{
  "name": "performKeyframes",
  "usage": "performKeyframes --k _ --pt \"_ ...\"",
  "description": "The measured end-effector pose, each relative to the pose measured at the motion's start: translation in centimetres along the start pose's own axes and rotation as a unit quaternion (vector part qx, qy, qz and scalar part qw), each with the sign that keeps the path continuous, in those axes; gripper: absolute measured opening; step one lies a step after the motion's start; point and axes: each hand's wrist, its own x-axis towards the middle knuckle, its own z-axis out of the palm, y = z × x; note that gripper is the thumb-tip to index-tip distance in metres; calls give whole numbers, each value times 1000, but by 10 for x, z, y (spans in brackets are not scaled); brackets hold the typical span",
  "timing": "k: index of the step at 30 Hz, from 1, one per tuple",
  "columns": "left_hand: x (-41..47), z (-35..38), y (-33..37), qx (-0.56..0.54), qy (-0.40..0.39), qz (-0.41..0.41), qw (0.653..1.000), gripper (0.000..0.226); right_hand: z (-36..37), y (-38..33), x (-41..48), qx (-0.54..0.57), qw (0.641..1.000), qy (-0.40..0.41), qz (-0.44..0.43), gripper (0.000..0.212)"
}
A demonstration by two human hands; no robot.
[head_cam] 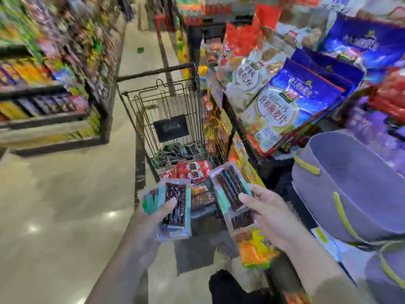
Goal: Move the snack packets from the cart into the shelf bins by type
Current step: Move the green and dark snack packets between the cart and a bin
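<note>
Gripping packets (178, 194): left hand (151, 222), right hand (271, 213)

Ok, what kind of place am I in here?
Most likely a supermarket snack aisle: a wire shopping cart stands between stocked shelves, and large blue bags fill the display on the right.
</note>
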Motion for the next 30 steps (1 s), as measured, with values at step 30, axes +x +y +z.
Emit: performKeyframes --k 30 --pt "446 2 115 9 165 -96 982 64 47 -14 499 -41 987 33 154 19"
